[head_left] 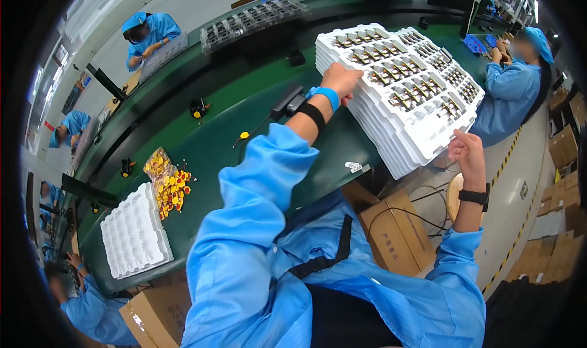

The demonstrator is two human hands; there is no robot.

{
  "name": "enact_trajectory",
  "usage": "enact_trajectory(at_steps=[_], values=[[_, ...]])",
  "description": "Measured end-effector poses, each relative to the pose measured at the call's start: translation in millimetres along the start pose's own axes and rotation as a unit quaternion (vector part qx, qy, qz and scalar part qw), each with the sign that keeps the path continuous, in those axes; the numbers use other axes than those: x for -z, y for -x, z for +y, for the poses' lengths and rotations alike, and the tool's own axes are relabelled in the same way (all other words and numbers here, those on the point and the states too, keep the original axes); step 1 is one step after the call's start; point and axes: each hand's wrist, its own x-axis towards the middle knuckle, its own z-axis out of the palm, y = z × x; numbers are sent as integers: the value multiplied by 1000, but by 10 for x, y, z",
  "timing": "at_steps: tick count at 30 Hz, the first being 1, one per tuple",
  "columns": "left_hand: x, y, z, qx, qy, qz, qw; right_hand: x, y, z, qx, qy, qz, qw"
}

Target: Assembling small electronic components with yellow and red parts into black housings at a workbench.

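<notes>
Parts (416,93) too small for us to identify, lower trays (374,130) mostly hidden from us, our jacket (287,317) cut off below

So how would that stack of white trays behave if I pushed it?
The stack of white trays looks thin-walled, so probably light for its bulk. Its layers seem nested, so they'd likely move together. Small parts sit in the top pockets and might shift if it tilts.

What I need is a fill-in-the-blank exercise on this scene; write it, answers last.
1. The wristband nearest the left hand is coloured ____.
2. The stacked trays are coloured ____.
3. In the picture, the heap of yellow parts lies to the ____ of these trays.
4. The tabletop is coloured ____.
Missing words: blue; white; left; green.
</notes>
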Motion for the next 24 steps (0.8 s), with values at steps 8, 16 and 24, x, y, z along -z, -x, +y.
enact_trajectory(at_steps=[8,16,24], values=[[1347,1382,634,-167,-44,-7,985,-491,529,68,323,325,248,854],[2598,2534,412,-197,-36,144,969,-1651,398,387,481,631,-4,609],[2385,3150,-1122,-167,-234,107,952,-2008,857,575,457,389,29,799]])
